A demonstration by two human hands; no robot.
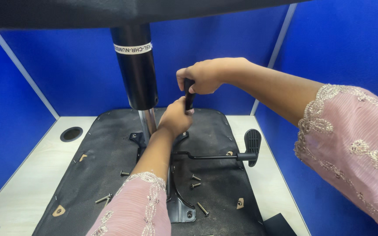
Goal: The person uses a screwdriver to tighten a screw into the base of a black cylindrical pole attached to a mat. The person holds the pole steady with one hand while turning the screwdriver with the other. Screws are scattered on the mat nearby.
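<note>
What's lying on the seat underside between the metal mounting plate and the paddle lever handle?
In the head view, the lever's thin black rod spans it, with two loose screws just below.

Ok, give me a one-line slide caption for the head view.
Right hand grips a dark tool handle, left hand steadies it over the upturned chair seat.
</note>
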